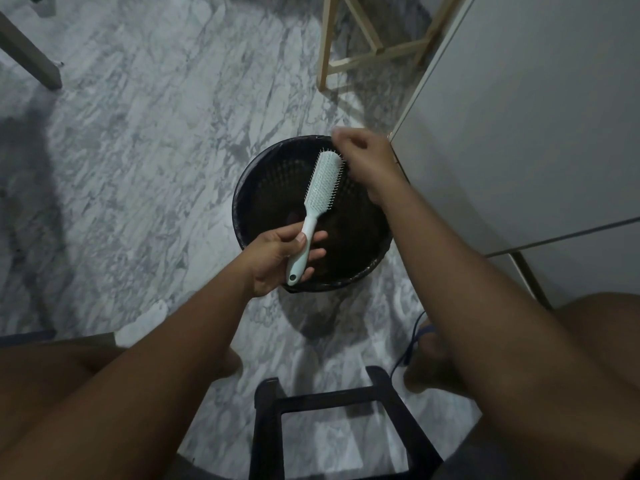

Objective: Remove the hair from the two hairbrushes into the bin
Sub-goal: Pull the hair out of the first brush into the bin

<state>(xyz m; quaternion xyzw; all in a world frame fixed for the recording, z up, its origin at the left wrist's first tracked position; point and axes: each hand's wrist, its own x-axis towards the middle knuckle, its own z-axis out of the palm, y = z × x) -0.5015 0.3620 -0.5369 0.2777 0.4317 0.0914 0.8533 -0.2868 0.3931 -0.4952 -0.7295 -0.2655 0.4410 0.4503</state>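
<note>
The hairbrush (313,209), pale with a long narrow head, is held in the air above the open mouth of the black-lined bin (239,202), which stands on the marbled floor (156,150) just beside a white cabinet (519,133). The left hand (280,258) is clamped on the handle near its end, thumb on top and fingers curled beneath. The right hand (367,164) sits at the far tip of the head with its fingers bunched together against the bristles. It is blurred, so I cannot tell whether it actually pinches any hair, and no strands can be made out against the dark bin. The main risk is that loosened hair misses the bin. The right hand hangs at the far rim rather than over the middle, so a tuft released there could drift onto the floor or against the cabinet. Fine strands also tend to cling to fingers, so a simple opening of the hand may not drop them. A hard tug against tangled hair could twist the brush in the left hand, since the grip is low on the handle and gives the head a lot of leverage, and a slip would send the brush itself into the bin. Bristle tips could prick the fingertips if the pull is rushed. The second brush is not in view, so it has to be found before the task can finish.
</note>
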